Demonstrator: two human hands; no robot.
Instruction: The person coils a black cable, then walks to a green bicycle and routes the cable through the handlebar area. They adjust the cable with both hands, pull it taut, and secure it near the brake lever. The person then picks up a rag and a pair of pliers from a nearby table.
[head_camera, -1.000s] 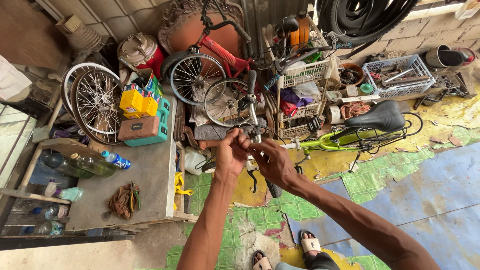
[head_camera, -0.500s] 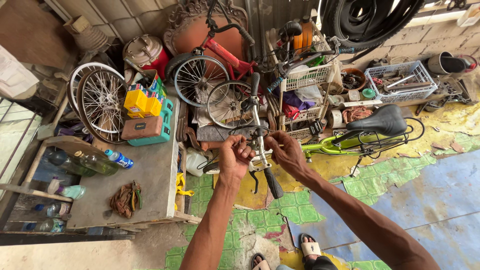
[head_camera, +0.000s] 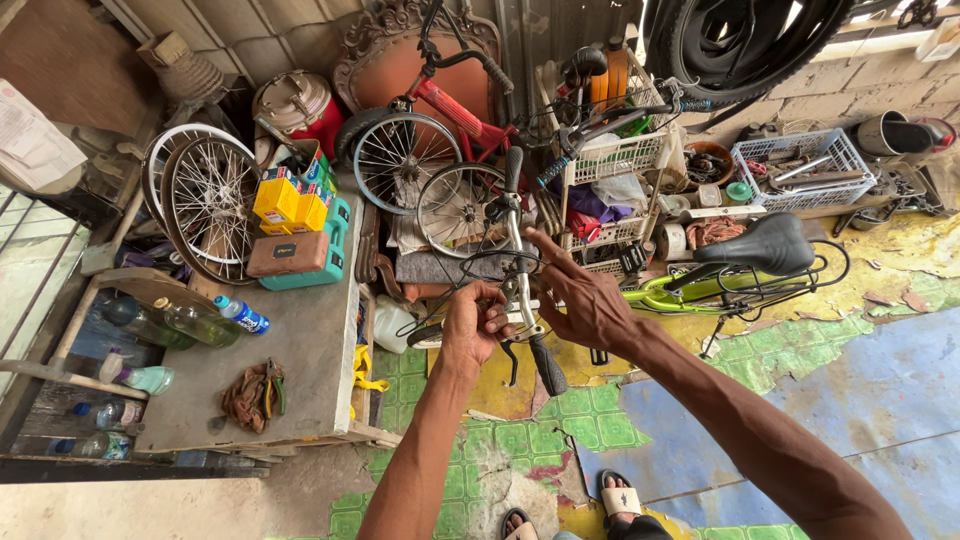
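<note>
— Start at the left, what's over there?

— A grey flat work surface (head_camera: 310, 350) with clear plastic bottles (head_camera: 190, 322) lying on it, a brown rag with pliers (head_camera: 255, 392), and a stack of yellow boxes (head_camera: 290, 200) above a teal plastic case (head_camera: 300, 258). Bare spoked wheels (head_camera: 210, 205) lean behind. None of it is being touched.

— And the hands?

— Both are on the silver bicycle handlebar with black rubber end sleeves (head_camera: 518, 262), which stands nearly on end in the middle, over the green-tiled floor (head_camera: 590, 425). The left hand (head_camera: 470, 330) has its grip clenched round the bar near the brake lever, with a thin black cable (head_camera: 448, 290) looping beside its knuckles.

— The right one too?

— No, the right hand (head_camera: 588, 300) is released: fingers spread, forefinger pointing up along the bar, palm just against it. It holds nothing.

— So what stage is this?

— I'd say fitting or adjusting at the lever: one hand steadies, the other feels for position. Any further move there wants the left hand firm and the right fingers closing on a small part near the lever.

— Further right?

— A lime-green bicycle frame with a black saddle (head_camera: 768, 245), well apart from the hands.
</note>
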